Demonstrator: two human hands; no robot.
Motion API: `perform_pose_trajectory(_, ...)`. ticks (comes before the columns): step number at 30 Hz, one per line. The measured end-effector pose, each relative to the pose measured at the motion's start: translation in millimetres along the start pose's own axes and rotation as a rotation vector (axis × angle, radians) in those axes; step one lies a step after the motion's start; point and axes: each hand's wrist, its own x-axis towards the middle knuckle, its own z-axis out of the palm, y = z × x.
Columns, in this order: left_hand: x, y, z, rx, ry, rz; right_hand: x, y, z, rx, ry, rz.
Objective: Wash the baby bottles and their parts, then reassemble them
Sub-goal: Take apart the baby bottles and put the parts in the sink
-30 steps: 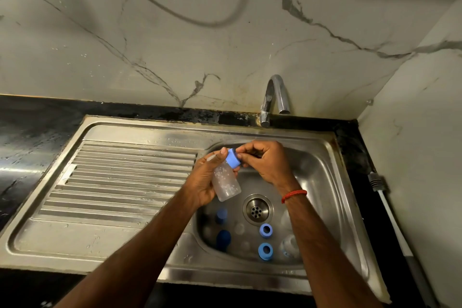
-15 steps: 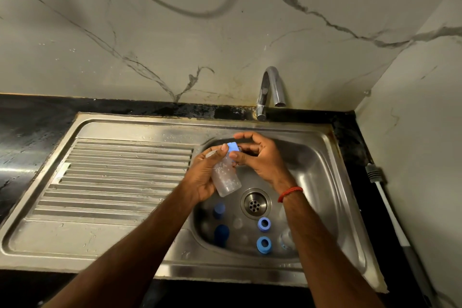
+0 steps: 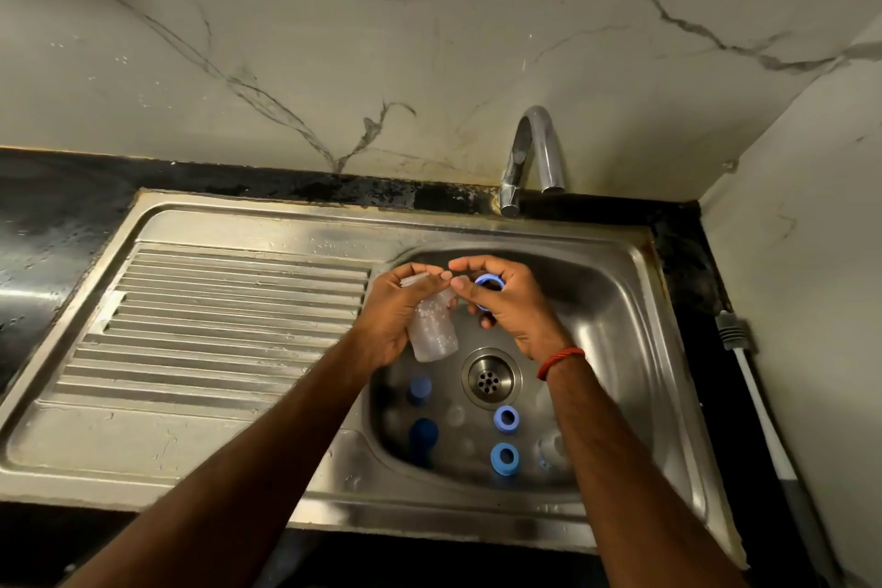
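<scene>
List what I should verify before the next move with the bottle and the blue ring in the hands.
1. The left hand grips the bottle: ok, its fingers curl round it.
2. The right hand holds the blue ring: ok.
3. The ring is off the bottle: ok, the two are apart.
4. Water runs from the tap: not ok, no stream shows.
5. The bottle is clean inside: cannot tell, its wall shows droplets or suds.
6. The drain is free: ok, no part lies on it.
</scene>
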Motion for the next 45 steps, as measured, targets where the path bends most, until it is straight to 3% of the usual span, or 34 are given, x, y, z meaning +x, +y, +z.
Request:
perform_pose_trajectory(9, 17, 3, -13, 0.3, 0.132, 0.104, 22, 50, -9, -0.154, 0.153, 0.039)
perform_pose_trajectory(17, 27, 11, -24, 0.553, 0.127, 0.245, 42, 135, 0, -0.507, 0.017, 0.185)
perform_pose_trajectory(25, 31, 2, -28, 0.603, 0.149, 0.195, 50, 172, 17, -0.747, -0.105, 0.273)
perform_pose_trajectory(40, 37, -10, -29, 0.656, 0.034, 0.174, 59, 176, 8, -0.775, -0.067, 0.326)
perform_pose_trajectory(45, 48, -25, -21, 0.79, 0.038, 0.197, 63, 145, -20, -0.634, 0.046, 0.19)
